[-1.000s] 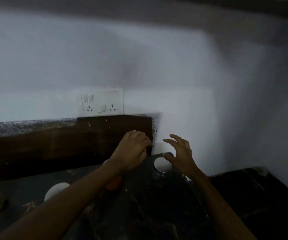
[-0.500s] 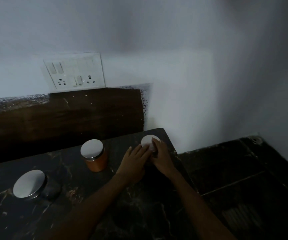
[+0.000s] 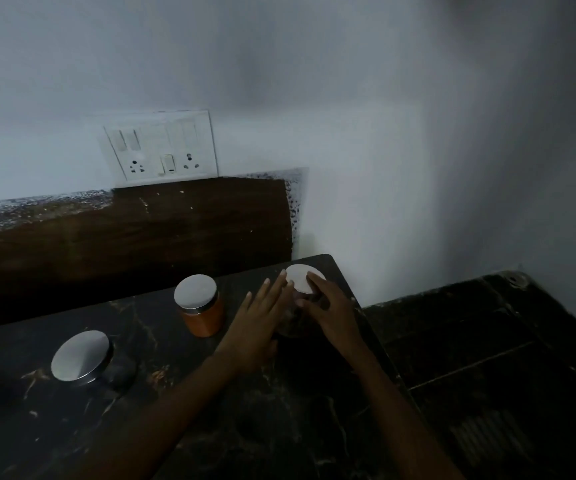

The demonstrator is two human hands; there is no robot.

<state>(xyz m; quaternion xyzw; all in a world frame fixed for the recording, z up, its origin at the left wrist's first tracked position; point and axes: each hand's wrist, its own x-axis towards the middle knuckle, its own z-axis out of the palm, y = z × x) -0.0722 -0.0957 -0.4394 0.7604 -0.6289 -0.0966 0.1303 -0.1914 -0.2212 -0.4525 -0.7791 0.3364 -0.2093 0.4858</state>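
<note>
A dark glass jar with a shiny round lid [image 3: 303,278] stands near the far right corner of the dark marble table [image 3: 279,427]. My right hand [image 3: 331,313] grips the jar from the right, fingers curled over the lid's edge. My left hand [image 3: 262,317] lies against the jar's left side with straight fingers, their tips reaching the lid. An orange jar [image 3: 201,306] with a metal lid stands a little to the left of my left hand.
A wide, low jar with a metal lid [image 3: 80,355] stands further left. A brown wooden board [image 3: 141,233] runs behind the table below a white switch plate [image 3: 160,148]. The table's right edge drops to a dark tiled floor [image 3: 504,358].
The view swung down and settled. My hands came down from in front of the wall onto the jar at the table's corner, and my left fingers have spread a little.
</note>
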